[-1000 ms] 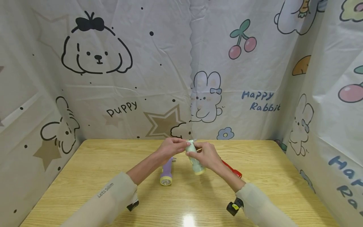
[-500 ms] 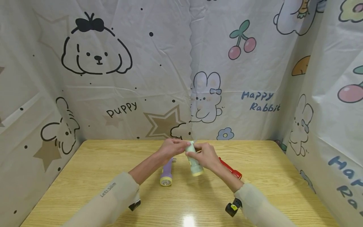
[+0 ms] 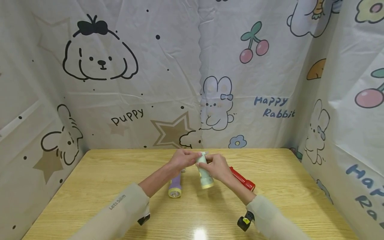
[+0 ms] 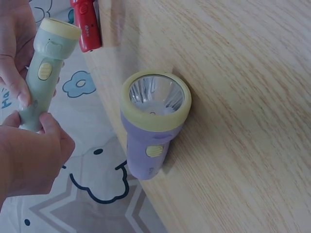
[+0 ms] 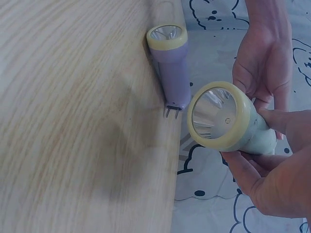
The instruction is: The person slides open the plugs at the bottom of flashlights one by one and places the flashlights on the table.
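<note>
A mint-green flashlight [image 3: 206,178] with a pale yellow rim is held above the table, its lens end slanting down toward me. My right hand [image 3: 218,166] grips its body, thumb on the near side. At the tail end, my left hand [image 3: 183,159] pinches it between thumb and fingers; something small and greyish juts out there, too small to make out. The left wrist view shows the yellow switch on the green flashlight [image 4: 43,82]. Below my left forearm lies a purple flashlight [image 3: 175,182], with two metal prongs at its tail in the right wrist view.
Beyond my right forearm, a red flashlight [image 3: 243,180] lies aslant on the wooden table [image 3: 114,166], partly covered by that arm. A printed cloth [image 3: 168,83] hangs behind the table's far edge and along both sides.
Both hands stay on the green flashlight, which tips slightly more upright and sits a little lower in view. My right forearm shifts a bit, showing more of the red flashlight.
</note>
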`<state>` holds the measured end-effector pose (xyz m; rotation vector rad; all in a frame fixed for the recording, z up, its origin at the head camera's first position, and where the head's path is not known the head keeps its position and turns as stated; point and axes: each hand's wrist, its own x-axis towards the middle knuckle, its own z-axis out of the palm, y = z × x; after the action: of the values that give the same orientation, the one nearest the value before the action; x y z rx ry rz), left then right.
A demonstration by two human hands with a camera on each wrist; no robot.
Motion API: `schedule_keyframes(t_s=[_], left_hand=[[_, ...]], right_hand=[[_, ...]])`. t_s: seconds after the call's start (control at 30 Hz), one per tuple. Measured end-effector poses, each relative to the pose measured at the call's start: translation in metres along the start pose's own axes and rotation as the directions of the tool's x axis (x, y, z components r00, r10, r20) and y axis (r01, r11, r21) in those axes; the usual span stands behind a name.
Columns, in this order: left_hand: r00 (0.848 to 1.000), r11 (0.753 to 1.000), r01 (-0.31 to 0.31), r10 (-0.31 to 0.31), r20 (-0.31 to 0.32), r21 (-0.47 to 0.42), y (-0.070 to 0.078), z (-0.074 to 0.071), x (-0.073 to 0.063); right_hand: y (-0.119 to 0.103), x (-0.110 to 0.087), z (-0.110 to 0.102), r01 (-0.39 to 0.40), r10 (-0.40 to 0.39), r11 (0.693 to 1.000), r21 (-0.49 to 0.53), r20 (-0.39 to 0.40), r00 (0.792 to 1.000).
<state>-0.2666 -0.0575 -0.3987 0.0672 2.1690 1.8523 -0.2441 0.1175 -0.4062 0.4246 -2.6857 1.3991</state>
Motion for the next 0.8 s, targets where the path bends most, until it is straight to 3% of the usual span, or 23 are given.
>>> schedule_keyframes(t_s=[0.37,0.8], left_hand=[[0.997,0.999,0.006,-0.002,0.081,-0.044,-0.0059,-0.0008,0.0034],[0.996,0.999,0.031,-0.029,0.079,-0.02,-0.007,-0.0001,0.0061]], right_hand=[[0.0056,-0.0023,0.0026,-0.018,0.018,0.999,-0.051,-0.005,1.0],[0.01,-0.0013,0.0055,-0.015,0.014,0.998,-0.057,-0.002,1.0]])
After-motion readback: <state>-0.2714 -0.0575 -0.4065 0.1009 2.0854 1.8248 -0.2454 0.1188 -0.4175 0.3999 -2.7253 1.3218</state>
